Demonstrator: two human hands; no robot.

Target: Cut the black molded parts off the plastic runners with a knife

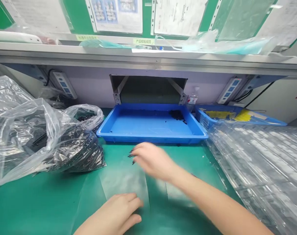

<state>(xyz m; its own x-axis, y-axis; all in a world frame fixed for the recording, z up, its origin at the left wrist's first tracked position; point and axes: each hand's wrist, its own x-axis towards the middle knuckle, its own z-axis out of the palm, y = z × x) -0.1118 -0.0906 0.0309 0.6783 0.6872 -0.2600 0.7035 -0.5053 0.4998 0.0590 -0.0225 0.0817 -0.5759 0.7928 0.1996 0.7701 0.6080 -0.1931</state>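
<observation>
My left hand (119,210) lies low on the green mat, fingers together and pressed flat on a small clear plastic bag (125,184). My right hand (149,160) hovers above the bag's far end, blurred by motion. Its fingers are curled around several small black parts (131,155) that stick out at the fingertips. Behind it stands a blue tray (129,129) with a little heap of the same black parts (177,115) at its back right.
Large clear bags of black parts (72,150) fill the left side. A stack of clear blister trays (258,163) covers the right. A blue basket (207,119) and a small bottle (192,98) stand behind it, under a metal shelf.
</observation>
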